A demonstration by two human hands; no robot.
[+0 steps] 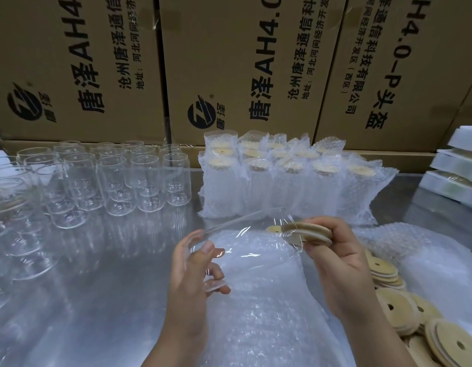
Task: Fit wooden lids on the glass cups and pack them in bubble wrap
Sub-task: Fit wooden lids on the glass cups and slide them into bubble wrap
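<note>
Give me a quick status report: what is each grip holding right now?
Left grip holds a glass cup on its side. Right grip pinches a wooden lid at the cup's mouth. Nothing blocking the fit.

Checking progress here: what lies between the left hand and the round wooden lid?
Head view: a clear glass cup lies sideways, base in the left hand, mouth at the round wooden lid gripped by the right hand.

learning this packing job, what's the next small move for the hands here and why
Probably press the wooden lid squarely into the glass cup: the right hand holds it at the cup's mouth, and the left hand grips the base.
</note>
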